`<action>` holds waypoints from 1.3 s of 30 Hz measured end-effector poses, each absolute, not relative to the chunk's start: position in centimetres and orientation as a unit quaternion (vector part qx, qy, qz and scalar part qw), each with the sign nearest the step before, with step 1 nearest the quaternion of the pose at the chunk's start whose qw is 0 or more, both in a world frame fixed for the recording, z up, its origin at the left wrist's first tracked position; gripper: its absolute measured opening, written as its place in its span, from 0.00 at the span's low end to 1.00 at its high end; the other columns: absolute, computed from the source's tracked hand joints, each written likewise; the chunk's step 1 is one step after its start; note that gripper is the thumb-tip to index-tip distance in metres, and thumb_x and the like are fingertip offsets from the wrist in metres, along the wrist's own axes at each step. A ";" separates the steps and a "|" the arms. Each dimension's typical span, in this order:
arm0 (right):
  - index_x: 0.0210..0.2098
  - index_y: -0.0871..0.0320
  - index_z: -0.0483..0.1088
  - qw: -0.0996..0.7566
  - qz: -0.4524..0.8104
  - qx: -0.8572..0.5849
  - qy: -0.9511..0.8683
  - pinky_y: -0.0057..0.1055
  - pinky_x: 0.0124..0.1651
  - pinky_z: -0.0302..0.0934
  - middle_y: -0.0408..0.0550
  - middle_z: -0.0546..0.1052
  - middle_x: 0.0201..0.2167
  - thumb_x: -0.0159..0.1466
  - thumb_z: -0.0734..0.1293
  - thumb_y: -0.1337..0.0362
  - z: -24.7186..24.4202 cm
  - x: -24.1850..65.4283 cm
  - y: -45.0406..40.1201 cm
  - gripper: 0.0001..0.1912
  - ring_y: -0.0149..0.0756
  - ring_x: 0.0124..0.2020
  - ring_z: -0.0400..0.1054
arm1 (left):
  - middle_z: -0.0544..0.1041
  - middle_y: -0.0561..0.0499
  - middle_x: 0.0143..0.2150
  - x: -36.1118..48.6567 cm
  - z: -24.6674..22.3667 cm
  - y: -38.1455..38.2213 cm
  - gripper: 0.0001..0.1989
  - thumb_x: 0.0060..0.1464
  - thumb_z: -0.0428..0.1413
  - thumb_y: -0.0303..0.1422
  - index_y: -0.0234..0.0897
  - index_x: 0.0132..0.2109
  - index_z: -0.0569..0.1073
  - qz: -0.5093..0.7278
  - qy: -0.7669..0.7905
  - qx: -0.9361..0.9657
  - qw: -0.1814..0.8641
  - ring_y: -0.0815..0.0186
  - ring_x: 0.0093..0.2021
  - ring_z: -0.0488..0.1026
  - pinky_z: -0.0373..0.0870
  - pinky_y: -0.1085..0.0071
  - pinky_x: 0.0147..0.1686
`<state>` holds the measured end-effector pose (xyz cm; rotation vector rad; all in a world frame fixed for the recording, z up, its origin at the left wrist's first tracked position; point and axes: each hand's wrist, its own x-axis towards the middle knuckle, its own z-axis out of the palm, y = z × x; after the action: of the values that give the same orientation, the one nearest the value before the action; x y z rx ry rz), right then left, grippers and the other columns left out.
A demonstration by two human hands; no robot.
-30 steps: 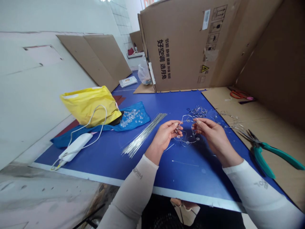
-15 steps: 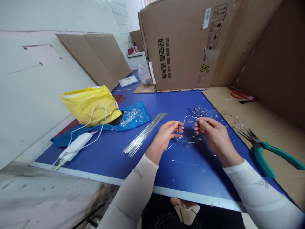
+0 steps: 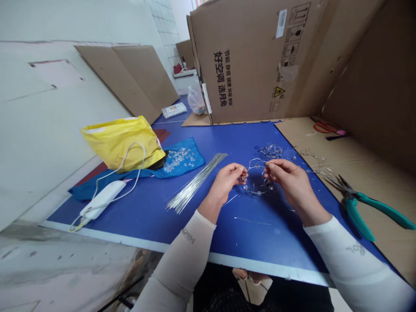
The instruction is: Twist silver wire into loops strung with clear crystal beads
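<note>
Between my hands hangs a loop of thin wire with clear beads (image 3: pixel 259 193), held above the blue table (image 3: pixel 247 238). My left hand (image 3: pixel 229 180) pinches its left side, fingers curled. At the right side my right hand (image 3: pixel 284 173) pinches the wire between thumb and forefinger, the other fingers bent. Behind the right hand lies a tangle of wire and beads (image 3: pixel 272 151). A bundle of straight silvery wires (image 3: pixel 196 184) rests left of my left hand. Short loose wires (image 3: pixel 251 221) lie nearer the table's front edge.
Green-handled pliers (image 3: pixel 360 197) and red scissors (image 3: pixel 325 126) lie on cardboard at the right. A large cardboard box (image 3: pixel 253 65) stands behind. At the left are a yellow bag (image 3: pixel 126 145), clear beads (image 3: pixel 178 159) on blue plastic and a white corded device (image 3: pixel 105 199).
The fingers of my left hand have curled in closer around the wire loop. Both hands and the loop have shifted very slightly; the other objects have stayed in place.
</note>
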<state>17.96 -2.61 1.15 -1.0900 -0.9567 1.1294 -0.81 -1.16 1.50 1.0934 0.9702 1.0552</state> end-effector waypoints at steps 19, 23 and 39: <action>0.35 0.55 0.76 0.535 0.475 -0.502 -0.486 0.31 0.26 0.62 0.42 0.76 0.19 0.55 0.73 0.54 0.8 17.1 -2.9 0.13 0.33 0.20 0.69 | 0.77 0.52 0.33 -0.3 1.0 -0.9 0.06 0.52 0.65 0.32 0.35 0.37 0.78 0.463 0.440 0.499 0.585 0.70 0.30 0.73 0.70 0.69 0.36; 0.34 0.55 0.76 0.531 0.461 -0.502 -0.504 0.33 0.29 0.64 0.43 0.77 0.22 0.56 0.72 0.55 0.2 17.0 -2.8 0.11 0.35 0.23 0.70 | 0.76 0.52 0.32 -0.3 1.1 -0.9 0.07 0.51 0.65 0.32 0.34 0.36 0.77 0.461 0.443 0.490 0.593 0.70 0.30 0.73 0.70 0.69 0.37; 0.34 0.53 0.79 0.518 0.202 -0.485 -0.674 0.40 0.47 0.66 0.48 0.81 0.34 0.63 0.66 0.64 -0.1 17.6 -2.8 0.08 0.40 0.38 0.74 | 0.74 0.54 0.30 -0.3 0.9 -1.1 0.13 0.48 0.67 0.37 0.33 0.35 0.75 0.433 0.435 0.494 0.616 0.70 0.31 0.72 0.69 0.68 0.39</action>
<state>17.58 -2.84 -0.15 -1.1647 -1.6179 0.4848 -0.29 -1.13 0.88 1.1382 1.0025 0.9969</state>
